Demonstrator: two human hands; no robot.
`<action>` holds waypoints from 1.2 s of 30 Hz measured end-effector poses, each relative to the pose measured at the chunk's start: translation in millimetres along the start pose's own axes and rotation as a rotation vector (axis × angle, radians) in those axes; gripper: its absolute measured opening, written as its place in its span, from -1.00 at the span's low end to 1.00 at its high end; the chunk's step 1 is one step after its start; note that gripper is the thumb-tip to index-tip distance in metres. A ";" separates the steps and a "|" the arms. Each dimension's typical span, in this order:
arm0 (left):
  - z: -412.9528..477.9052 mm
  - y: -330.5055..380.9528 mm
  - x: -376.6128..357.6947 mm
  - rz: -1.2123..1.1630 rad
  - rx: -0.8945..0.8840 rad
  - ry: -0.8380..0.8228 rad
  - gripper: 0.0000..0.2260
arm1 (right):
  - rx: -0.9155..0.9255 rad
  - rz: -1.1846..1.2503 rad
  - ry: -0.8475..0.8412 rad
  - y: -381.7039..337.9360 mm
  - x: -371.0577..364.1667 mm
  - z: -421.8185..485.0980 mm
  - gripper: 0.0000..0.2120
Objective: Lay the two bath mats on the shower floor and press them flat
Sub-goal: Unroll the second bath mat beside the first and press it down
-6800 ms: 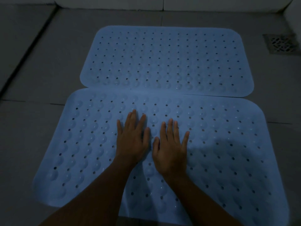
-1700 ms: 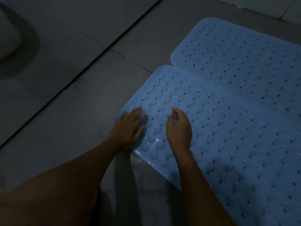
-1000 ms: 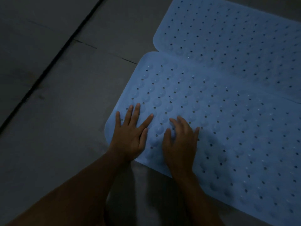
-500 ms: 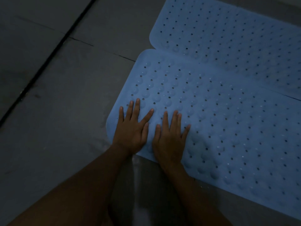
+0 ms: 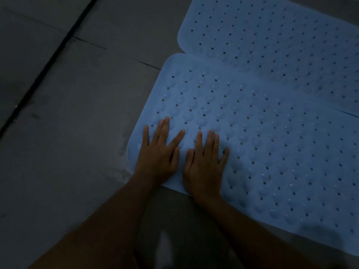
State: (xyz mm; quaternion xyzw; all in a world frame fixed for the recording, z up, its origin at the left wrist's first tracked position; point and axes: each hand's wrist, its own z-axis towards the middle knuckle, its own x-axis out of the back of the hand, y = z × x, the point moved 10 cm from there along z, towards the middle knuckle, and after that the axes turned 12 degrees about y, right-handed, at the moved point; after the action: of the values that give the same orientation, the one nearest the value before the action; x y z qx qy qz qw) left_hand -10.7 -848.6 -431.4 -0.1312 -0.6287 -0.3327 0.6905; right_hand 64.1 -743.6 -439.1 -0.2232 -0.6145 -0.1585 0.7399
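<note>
Hands: our left hand [image 5: 157, 156] and right hand [image 5: 204, 167] lie flat side by side, fingers straight and spread, palms pressing down.
Near mat [image 5: 272, 142]: its corner sits under both palms. The rest runs off to the right of the right hand, on the shower floor [image 5: 77, 133].
Far mat [image 5: 281, 45]: it lies beyond our fingertips and to the right, and its edge meets the near mat. We cannot tell whether they overlap or only touch.
Risk at the wrists: a pale sheen on the floor may be water. If so, we judge that a forward shove could slide the mat instead of seating it.
Risk under the palms: we are pressing one corner only, so the suction cups to the right of the right hand may stay unseated and that side may lift.
Risk past the fingertips: pushing forward could ride the near mat over the far mat's edge and leave a ridge at the seam.
Count: two hands and two mats, with many small holes in each mat.
</note>
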 end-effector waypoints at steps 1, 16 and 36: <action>1.4 -1.6 -0.8 -0.025 0.007 -0.001 -0.54 | -0.001 -0.005 -0.005 0.6 -1.2 0.9 -0.44; 3.8 -2.2 4.9 -0.089 0.030 0.069 -0.53 | -0.029 0.039 0.031 1.7 0.4 -0.7 -0.47; 6.6 18.9 12.0 -0.021 0.055 0.052 -0.48 | -0.267 0.859 -0.206 46.3 26.7 14.2 -0.66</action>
State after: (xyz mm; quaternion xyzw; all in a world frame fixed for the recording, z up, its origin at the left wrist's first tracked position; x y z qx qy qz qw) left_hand -4.2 -834.1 -414.3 -0.0967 -0.6210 -0.3260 0.7063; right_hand 80.9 -695.7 -417.2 -0.5655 -0.5111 0.1076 0.6383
